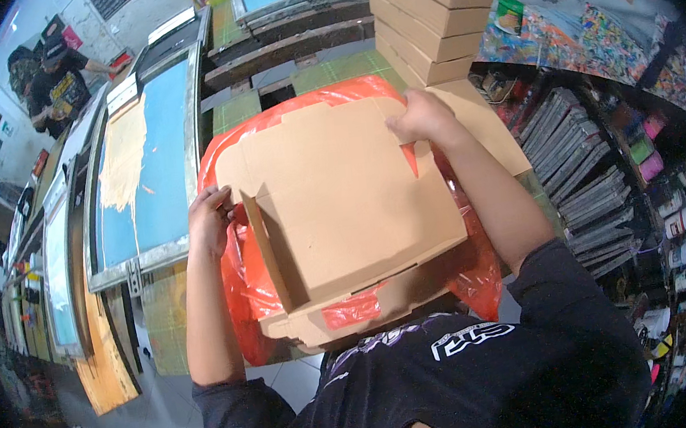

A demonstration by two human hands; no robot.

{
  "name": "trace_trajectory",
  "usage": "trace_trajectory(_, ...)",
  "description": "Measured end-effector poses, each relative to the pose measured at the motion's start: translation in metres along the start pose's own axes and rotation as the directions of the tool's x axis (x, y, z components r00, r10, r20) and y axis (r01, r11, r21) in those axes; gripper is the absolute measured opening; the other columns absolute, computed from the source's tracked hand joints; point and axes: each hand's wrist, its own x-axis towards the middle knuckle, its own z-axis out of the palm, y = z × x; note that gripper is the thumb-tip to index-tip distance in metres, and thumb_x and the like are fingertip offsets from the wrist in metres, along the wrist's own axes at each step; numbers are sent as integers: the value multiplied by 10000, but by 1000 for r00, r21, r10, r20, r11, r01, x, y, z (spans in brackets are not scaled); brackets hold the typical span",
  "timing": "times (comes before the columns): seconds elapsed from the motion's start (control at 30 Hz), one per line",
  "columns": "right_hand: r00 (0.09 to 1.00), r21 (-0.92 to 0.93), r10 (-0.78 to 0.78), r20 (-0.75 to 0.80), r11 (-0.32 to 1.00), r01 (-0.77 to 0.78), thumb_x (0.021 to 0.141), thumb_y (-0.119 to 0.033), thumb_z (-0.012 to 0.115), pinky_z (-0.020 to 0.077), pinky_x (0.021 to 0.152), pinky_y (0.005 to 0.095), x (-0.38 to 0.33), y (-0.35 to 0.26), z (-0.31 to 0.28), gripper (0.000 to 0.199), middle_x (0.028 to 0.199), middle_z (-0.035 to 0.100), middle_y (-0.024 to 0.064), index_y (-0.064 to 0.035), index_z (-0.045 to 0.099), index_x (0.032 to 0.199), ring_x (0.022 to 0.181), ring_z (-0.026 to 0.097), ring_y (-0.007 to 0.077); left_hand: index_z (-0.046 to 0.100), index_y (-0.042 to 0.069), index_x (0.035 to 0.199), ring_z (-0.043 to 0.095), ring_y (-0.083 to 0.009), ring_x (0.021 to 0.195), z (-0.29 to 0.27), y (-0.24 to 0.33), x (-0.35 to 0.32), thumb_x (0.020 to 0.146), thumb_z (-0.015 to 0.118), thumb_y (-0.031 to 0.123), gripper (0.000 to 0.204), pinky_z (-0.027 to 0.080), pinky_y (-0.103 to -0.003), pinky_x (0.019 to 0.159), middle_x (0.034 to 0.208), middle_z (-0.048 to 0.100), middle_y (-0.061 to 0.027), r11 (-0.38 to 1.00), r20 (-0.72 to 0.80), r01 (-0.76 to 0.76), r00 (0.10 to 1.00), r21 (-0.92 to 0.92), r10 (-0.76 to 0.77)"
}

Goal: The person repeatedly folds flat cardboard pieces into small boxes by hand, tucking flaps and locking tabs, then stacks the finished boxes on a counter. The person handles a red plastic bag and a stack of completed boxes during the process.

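Observation:
A brown cardboard box point(356, 180), partly folded, lies in front of me on red plastic sheeting point(253, 264). Its left side panel stands up, while the broad base and the far panel lie nearly flat. The near flap hangs toward my body. My left hand point(210, 218) is closed on a flap at the box's far left corner. At the far right corner, my right hand point(424, 117) grips the cardboard edge between thumb and fingers. The fingertips under the cardboard are hidden.
A tall stack of folded cardboard boxes point(432, 20) stands at the far right, with flat cardboard point(479, 122) below it. Framed printing screens point(167, 148) line the left. Stacked grey frames point(567, 143) and bottles point(682, 220) fill the right. Another person point(62, 84) works at the far left.

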Motion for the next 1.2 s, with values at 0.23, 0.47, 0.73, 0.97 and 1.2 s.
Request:
trace_trajectory(0.23, 993, 554, -118, -4, 826, 100, 717, -129, 724, 514, 710, 329, 13, 22, 5, 413, 920, 653, 123, 54, 575, 1057, 763, 644, 208, 540, 17, 968, 588, -192, 760, 27, 30, -13, 832, 492, 77, 156, 486, -331, 697, 863, 591, -69, 996, 42, 62, 997, -58, -59)
trace_trajectory(0.47, 991, 934, -122, 51, 357, -4, 855, -235, 595, 506, 762, 302, -45, -27, -35, 443, 1156, 565, 124, 0, 478, 1213, 1013, 578, 178, 472, 6, 1211, 546, -188, 1010, 74, 65, -55, 889, 514, 236, 398, 432, -310, 865, 1090, 569, -93, 993, -70, -101, 992, 60, 105)
trace_trajectory(0.73, 943, 780, -171, -285, 531, 331, 928, -366, 450, 418, 910, 284, -69, -50, -5, 547, 1348, 454, 144, -18, 390, 1345, 1226, 449, 187, 425, 45, 1289, 424, -185, 1190, 123, 47, -75, 924, 438, 412, 518, 248, -329, 1040, 1271, 472, -91, 931, -97, -352, 934, -94, 344)
trace_trajectory(0.97, 936, 851, -338, -103, 457, 258, 961, -331, 409, 387, 957, 315, -71, -19, -38, 486, 1291, 484, 155, 12, 422, 1304, 1192, 464, 235, 470, 16, 1225, 561, -203, 970, 55, 41, -69, 957, 328, 445, 524, 432, -338, 885, 1068, 586, -105, 916, 196, -164, 948, -366, 249)
trace_trajectory(1.2, 998, 936, -53, -24, 350, 41, 968, -314, 425, 349, 1004, 350, -156, -4, -18, 466, 1277, 498, 149, 17, 422, 1296, 1184, 469, 235, 244, 1, 1393, 399, -338, 1244, 45, -11, -161, 936, 293, 479, 663, 304, -447, 1051, 1385, 364, -179, 684, -39, -437, 857, -584, 514)
